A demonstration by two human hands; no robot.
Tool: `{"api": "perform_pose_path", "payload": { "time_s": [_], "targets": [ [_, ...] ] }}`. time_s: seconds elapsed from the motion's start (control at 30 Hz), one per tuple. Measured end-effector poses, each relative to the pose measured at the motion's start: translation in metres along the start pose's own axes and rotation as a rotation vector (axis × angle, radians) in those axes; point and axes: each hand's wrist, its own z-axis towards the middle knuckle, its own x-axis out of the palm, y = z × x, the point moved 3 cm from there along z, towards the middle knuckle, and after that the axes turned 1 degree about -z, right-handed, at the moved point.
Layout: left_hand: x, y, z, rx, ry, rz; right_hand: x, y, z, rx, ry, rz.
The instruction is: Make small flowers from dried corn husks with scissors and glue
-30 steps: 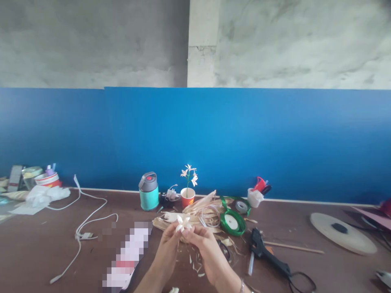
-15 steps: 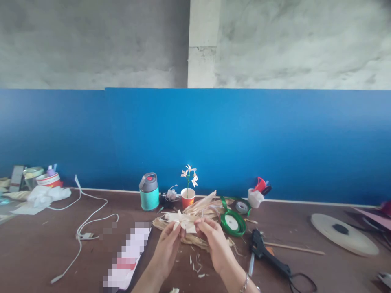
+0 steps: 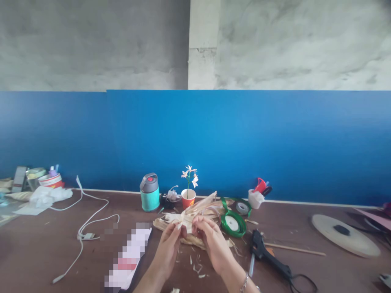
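Observation:
My left hand (image 3: 168, 244) is closed, thumb and fingertips pinching a pale corn husk flower (image 3: 181, 222) with pointed petals. Opposite it, my right hand (image 3: 214, 240) pinches a flat strip of corn husk (image 3: 188, 224) that reaches to the flower. Fingers hide where the two pieces meet. Behind and beneath both hands lies a heap of dried corn husks (image 3: 200, 206). Past the heap, a red and white paper cup (image 3: 188, 199) holds a green stem with several small pale flowers (image 3: 194, 181).
Green ribbon on a spool (image 3: 233, 224) and a black glue gun (image 3: 270, 254) lie to the right, near a thin stick (image 3: 295, 249) and a round disc (image 3: 345, 236). A turquoise flask (image 3: 150, 195), a phone-like slab (image 3: 130, 260) and white cables (image 3: 81, 228) are on the left.
My right hand has moved slightly left, closer to my left hand, bringing the husk strip up against the flower. The view has shifted slightly.

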Motion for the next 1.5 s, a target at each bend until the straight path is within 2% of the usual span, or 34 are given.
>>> {"api": "perform_pose_path", "payload": {
  "time_s": [0.2, 0.33, 0.57, 0.67, 1.0, 1.23, 1.37, 1.5],
  "targets": [
    [0.001, -0.003, 0.001, 0.036, 0.010, 0.047, 0.003, 0.005, 0.000, -0.033, 0.046, 0.076],
    [0.004, -0.006, 0.001, 0.051, 0.059, 0.077, 0.004, 0.008, -0.001, -0.045, 0.046, 0.061],
    [-0.002, 0.001, 0.006, -0.005, 0.008, -0.024, -0.004, 0.008, -0.001, -0.052, -0.133, -0.046],
    [-0.002, 0.001, 0.007, -0.022, 0.017, -0.068, -0.007, 0.007, 0.001, -0.051, -0.164, -0.037],
    [0.001, 0.002, 0.003, -0.064, 0.007, -0.094, -0.005, 0.009, 0.003, -0.094, -0.098, 0.067],
    [-0.003, 0.005, 0.006, -0.007, 0.044, 0.032, -0.005, 0.010, 0.002, -0.141, -0.050, 0.141],
    [-0.002, 0.003, 0.006, -0.005, 0.040, 0.041, -0.004, 0.009, 0.002, -0.105, -0.001, 0.165],
    [-0.003, 0.003, 0.005, -0.023, 0.016, -0.009, -0.002, 0.011, 0.001, -0.063, -0.002, 0.174]
  ]
}}
